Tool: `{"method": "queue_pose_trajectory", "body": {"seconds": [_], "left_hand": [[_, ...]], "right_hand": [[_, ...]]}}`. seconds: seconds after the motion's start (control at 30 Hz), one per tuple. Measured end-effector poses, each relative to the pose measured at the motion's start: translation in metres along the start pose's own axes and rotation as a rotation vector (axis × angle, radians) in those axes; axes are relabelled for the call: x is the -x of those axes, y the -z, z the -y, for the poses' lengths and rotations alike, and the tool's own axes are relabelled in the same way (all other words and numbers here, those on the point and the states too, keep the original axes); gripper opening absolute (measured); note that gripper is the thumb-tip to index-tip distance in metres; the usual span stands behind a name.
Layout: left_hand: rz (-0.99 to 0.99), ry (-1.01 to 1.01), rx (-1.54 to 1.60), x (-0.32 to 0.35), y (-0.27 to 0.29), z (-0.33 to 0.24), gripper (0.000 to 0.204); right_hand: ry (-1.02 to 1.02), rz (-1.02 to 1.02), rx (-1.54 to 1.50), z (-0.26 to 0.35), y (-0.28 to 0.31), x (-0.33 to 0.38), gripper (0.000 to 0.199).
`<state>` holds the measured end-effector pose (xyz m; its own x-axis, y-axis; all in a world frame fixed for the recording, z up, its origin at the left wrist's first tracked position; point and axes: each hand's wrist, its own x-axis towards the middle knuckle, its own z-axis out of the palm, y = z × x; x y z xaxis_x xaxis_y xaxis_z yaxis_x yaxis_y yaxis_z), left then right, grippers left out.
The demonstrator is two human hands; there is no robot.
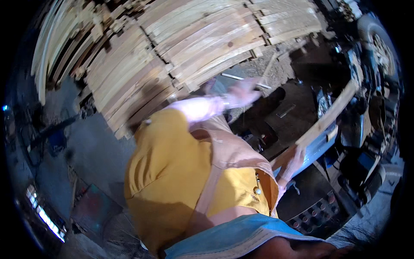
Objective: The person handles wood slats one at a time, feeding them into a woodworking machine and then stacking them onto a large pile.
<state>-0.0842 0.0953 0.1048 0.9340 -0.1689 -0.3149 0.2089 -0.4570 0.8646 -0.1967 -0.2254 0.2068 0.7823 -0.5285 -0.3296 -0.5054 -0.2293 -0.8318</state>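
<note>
Head view: the thing in play is a long, light wooden board (330, 114), lying right of the torso over dark machinery. Near end is by the right hand (294, 163); long axis runs from there up and to the right of the frame, away from the body, slightly bowed by the lens.

Key relation: right hand is clearly the nearer one, right at the board's near end and apparently touching it. Can't confirm the grip; finger closure isn't readable from this angle. A blue-grey metal strip (314, 152) runs just beside the board on its lower-right side.

Left hand (243, 93) is across the body, up and left of the right hand, well apart from the board. Motion blur; can't tell whether it's released or clenched, no held item discernible. Nearest to it: a thin pale stick (229, 76), partly overlapped by the hand in this view. Stacked boards (207, 36) sit beyond, upper left, with sawdust (276, 69) by their right-hand part.

My read: anything done with the board hinges on that near end and its outward axis; left has the longer reach, across open space.
</note>
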Motion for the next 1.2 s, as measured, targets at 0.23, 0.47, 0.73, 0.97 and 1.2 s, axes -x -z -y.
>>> {"method": "queue_pose_trajectory", "body": {"seconds": [0.23, 0.47, 0.73, 0.97, 1.2], "left_hand": [[-0.091, 0.032, -0.569, 0.088, 0.046, 0.146, 0.061], [-0.21, 0.027, -0.591, 0.047, 0.039, 0.146, 0.055], [-0.168, 0.015, -0.423, 0.065, 0.042, 0.074, 0.055], [-0.063, 0.131, -0.226, 0.063, 0.024, 0.145, 0.055], [0.067, 0.072, -0.434, 0.009, 0.056, 0.062, 0.05]], "right_hand": [[0.252, -0.432, 1.033, -0.136, 0.07, 0.098, 0.048], [0.297, -0.623, 1.093, -0.107, 0.067, -0.076, 0.025], [0.561, -0.592, 0.916, -0.074, 0.082, -0.177, 0.02], [0.524, -0.501, 0.842, -0.11, 0.04, -0.044, 0.038], [0.395, -0.527, 0.926, -0.12, 0.035, 0.001, 0.041]]}}
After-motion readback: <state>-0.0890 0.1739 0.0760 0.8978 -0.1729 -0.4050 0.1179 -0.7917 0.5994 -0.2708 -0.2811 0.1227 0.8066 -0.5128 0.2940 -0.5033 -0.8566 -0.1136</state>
